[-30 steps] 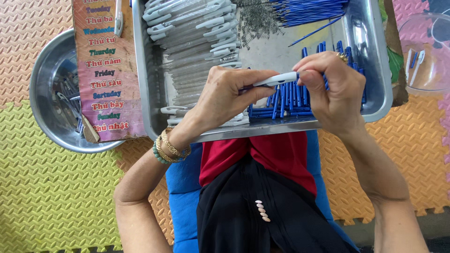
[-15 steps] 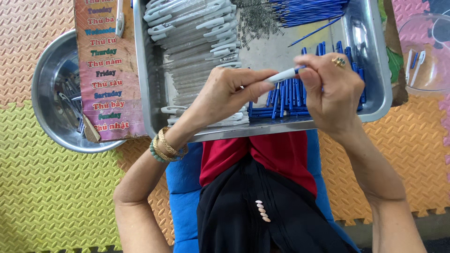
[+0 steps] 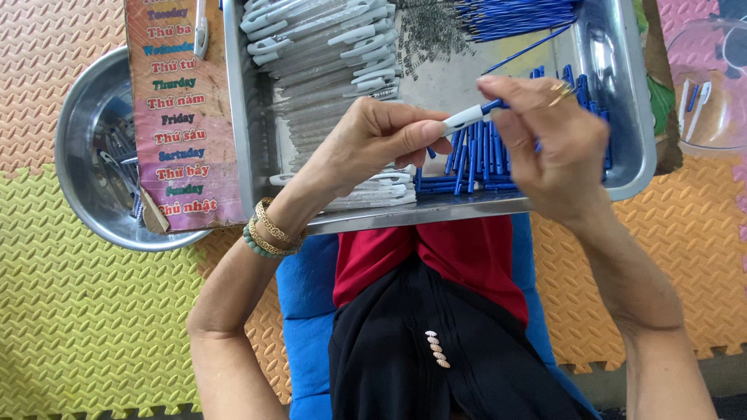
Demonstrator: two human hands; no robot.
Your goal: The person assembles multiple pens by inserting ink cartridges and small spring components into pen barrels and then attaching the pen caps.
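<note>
My left hand (image 3: 373,140) grips a white pen barrel (image 3: 464,118) over the steel tray (image 3: 630,148). My right hand (image 3: 548,140) pinches the blue part (image 3: 492,105) at the barrel's end, so both hands meet on the same pen. Below them a pile of blue pen parts (image 3: 475,159) lies in the tray's near right corner. White pen barrels with clips (image 3: 327,47) are stacked along the tray's left side, small metal springs (image 3: 428,31) lie at the top middle, and thin blue refills (image 3: 517,15) at the top right.
A round steel bowl (image 3: 82,132) with a few finished pens sits at the left, partly under a coloured card of words (image 3: 183,109). A clear bowl (image 3: 712,85) holding pen pieces stands at the right edge. Foam floor mats (image 3: 85,311) surround my lap.
Both hands lifted slightly with the pen; the right hand shifted from cupping the barrel's end to pinching the blue part with its fingertips.
</note>
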